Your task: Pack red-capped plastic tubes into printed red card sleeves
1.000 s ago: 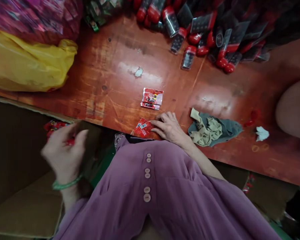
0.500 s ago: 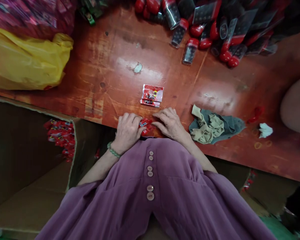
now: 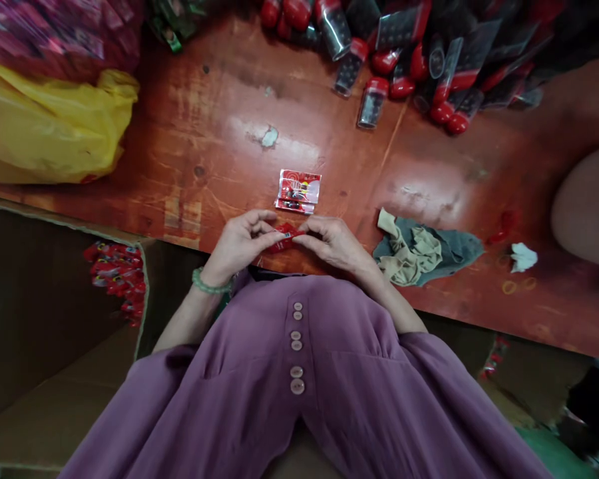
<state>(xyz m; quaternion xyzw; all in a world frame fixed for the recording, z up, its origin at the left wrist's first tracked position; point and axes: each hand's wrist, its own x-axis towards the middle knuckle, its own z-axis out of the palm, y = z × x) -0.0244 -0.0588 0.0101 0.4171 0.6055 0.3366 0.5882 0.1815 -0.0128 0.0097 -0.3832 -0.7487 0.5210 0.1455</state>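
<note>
Close to the table's front edge, a small red plastic packet (image 3: 282, 238) with printing on it lies between my hands. My left hand (image 3: 244, 241), with a green bead bracelet at the wrist, pinches the packet's left part between thumb and fingers. From the other side my right hand (image 3: 329, 241) is closed on the packet's right edge, thumb against the fingertips. Just beyond my fingers, a folded red-and-white printed card (image 3: 299, 187) lies flat on the table, touched by neither hand.
Many clear tubes with red caps (image 3: 374, 100) are heaped at the back. A yellow bag (image 3: 44, 126) stands at the left. Grey and beige cloths (image 3: 422, 249) lie right of my hands. Below the left edge, a cardboard box (image 3: 144, 286) contains red packets (image 3: 114, 276).
My left hand has turned over, from lying on the packet to pinching it. My right fingers have closed onto the packet's edge. The view has shifted slightly.
</note>
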